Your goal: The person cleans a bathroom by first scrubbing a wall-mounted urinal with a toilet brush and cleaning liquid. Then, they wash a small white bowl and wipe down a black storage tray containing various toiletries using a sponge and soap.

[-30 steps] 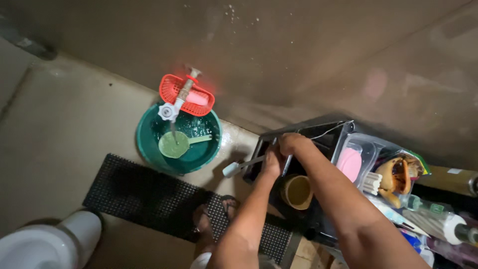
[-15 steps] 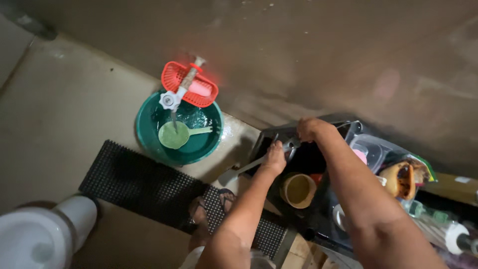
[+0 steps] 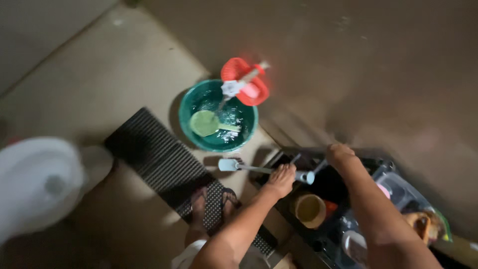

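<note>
The floor (image 3: 99, 65) is bare, dull tan concrete, meeting a wall along the far right. A green basin (image 3: 218, 115) stands on it at the middle, close to the wall, with water and a pale green scoop (image 3: 205, 122) inside; a red basket (image 3: 245, 80) hangs at its far rim. A black studded mat (image 3: 159, 159) lies just near-left of the basin, running diagonally toward the near edge, and a sandalled foot (image 3: 199, 209) stands on its near end. A white toilet (image 3: 37, 182) sits on the floor at the near left, blurred. At the near right a black crate (image 3: 318, 199) rests on the floor, just right of the mat, holding a tan cup (image 3: 309, 210) among other things.
</note>
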